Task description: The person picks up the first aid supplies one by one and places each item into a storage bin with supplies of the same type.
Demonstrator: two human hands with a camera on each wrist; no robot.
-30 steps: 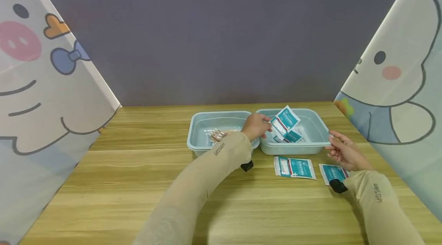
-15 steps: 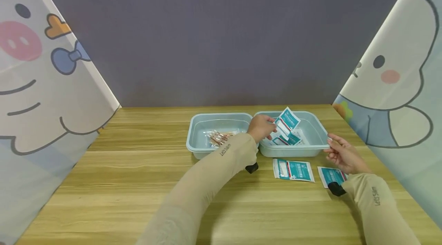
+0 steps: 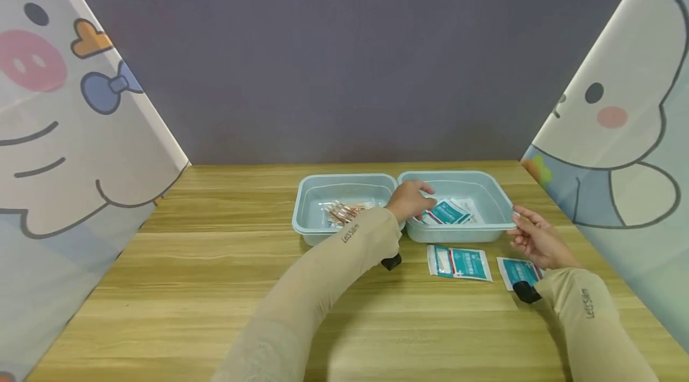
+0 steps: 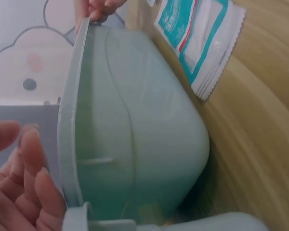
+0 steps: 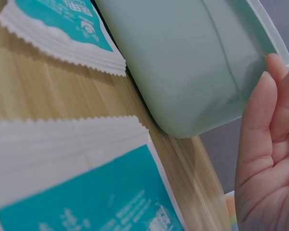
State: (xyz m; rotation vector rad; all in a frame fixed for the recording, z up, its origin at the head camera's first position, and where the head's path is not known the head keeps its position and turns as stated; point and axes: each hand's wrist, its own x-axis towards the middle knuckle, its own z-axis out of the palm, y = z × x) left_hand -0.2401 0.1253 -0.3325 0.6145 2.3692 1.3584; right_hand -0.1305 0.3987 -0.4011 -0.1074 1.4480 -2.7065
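My left hand is over the left side of the right-hand light blue plastic bin, its fingers loosely bent and holding nothing. Beneath and beside them, several teal-and-white sachets lie inside that bin. The left wrist view has the fingers above the bin's rim. At the bin's right front corner, my right hand pinches the rim. On the table in front lie two more sachets: one flat near the bin, the other partly hidden by my right wrist.
A second light blue bin stands against the first one's left side, with bundled cotton swabs in clear wrapping inside. Behind the wooden table rises a dark grey panel. Cartoon-printed panels flank both sides.
The sachet that my left hand held tilted above the right bin has dropped in among the others, and the fingers have let go. My right hand stays at the rim.
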